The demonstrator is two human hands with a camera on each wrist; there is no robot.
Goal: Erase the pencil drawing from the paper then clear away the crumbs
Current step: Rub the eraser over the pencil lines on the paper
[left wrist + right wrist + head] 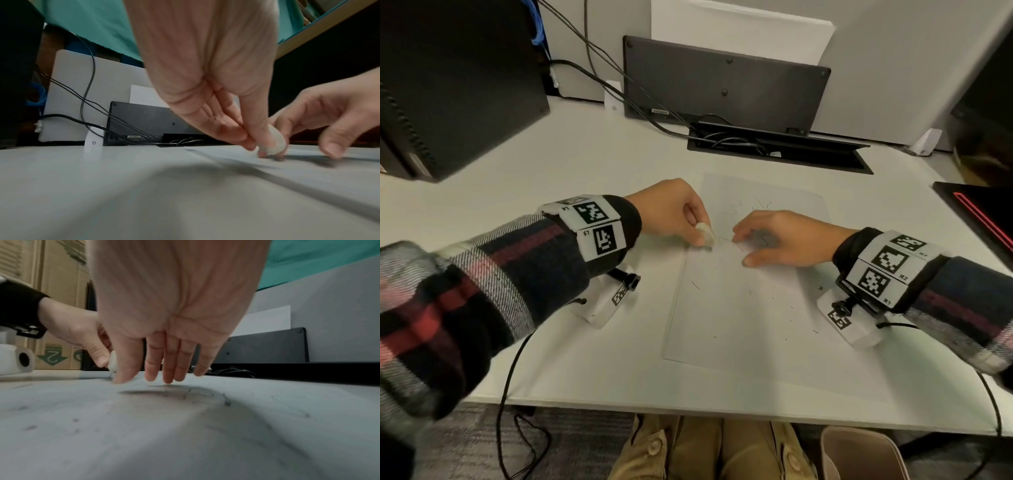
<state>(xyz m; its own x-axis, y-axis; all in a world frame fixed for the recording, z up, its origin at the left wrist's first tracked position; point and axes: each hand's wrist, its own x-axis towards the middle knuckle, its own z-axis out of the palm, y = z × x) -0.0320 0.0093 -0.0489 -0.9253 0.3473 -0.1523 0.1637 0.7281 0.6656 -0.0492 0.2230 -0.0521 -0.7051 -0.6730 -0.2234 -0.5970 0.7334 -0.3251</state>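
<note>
A white sheet of paper (736, 308) lies on the desk with faint pencil lines (736, 209) near its far end. My left hand (674, 216) pinches a white eraser (705, 234) between thumb and fingers, its tip down at the paper's left edge; the eraser (273, 142) shows the same in the left wrist view. My right hand (767, 236) rests on the paper with fingers spread, fingertips (168, 379) pressing the sheet down beside the eraser (113, 361). Dark eraser crumbs (787, 308) are scattered over the lower half of the paper (185, 426).
A black computer tower (455, 89) stands at the back left. A dark keyboard (722, 82) leans against the wall behind an open cable tray (777, 147) with black cables. A dark laptop corner (983, 212) sits at the right. A beige bin (859, 455) is below the desk edge.
</note>
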